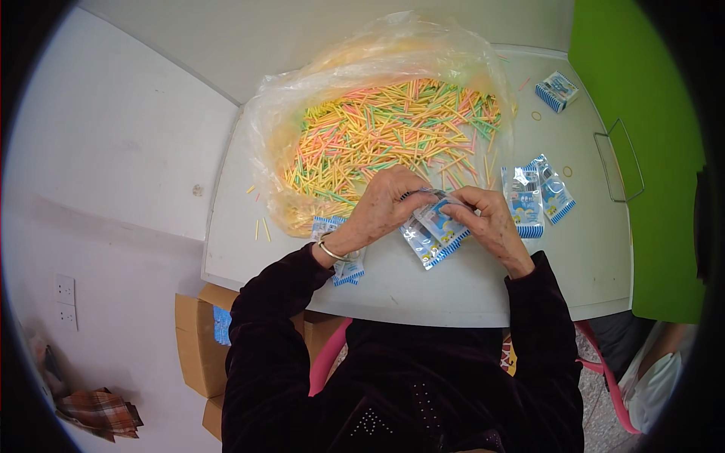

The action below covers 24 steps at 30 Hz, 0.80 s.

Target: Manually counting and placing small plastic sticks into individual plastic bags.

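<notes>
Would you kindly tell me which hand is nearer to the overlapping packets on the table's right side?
Right: the right hand is just left of the overlapping packets; the left hand is farther left.

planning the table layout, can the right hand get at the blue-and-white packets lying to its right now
Likely yes: the blue-and-white packets lie close beside the right hand, with nothing visible between. It is gripping a held packet, though, so may need to let go first.
</notes>
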### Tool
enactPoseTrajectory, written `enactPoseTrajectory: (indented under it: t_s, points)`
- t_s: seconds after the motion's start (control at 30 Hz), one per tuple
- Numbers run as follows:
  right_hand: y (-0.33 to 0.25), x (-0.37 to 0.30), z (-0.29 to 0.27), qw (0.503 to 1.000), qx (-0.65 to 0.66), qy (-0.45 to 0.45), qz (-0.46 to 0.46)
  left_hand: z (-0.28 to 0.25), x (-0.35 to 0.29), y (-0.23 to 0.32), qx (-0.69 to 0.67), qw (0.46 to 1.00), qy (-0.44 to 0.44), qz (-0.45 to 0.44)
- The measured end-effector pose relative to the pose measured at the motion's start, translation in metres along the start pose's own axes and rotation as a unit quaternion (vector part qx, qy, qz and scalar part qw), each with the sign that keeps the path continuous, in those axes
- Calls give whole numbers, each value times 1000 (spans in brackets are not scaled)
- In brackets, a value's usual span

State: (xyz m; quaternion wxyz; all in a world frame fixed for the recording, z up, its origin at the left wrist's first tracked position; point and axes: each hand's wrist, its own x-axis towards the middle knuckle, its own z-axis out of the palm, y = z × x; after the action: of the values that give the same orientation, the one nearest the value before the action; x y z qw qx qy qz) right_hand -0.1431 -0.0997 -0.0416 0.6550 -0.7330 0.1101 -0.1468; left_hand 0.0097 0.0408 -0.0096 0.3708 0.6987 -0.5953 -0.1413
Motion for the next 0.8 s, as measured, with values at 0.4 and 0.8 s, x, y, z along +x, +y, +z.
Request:
enactPoseTrajectory:
  t_s: [0.4, 0.8]
  points:
    - [1, -3, 2, 992, -107, -2, -61, 9, -6, -3, 134, 987, 41, 72]
    - [5, -1, -5, 994, -101, -13, -32, -41, 32, -43, 263, 961, -3, 83]
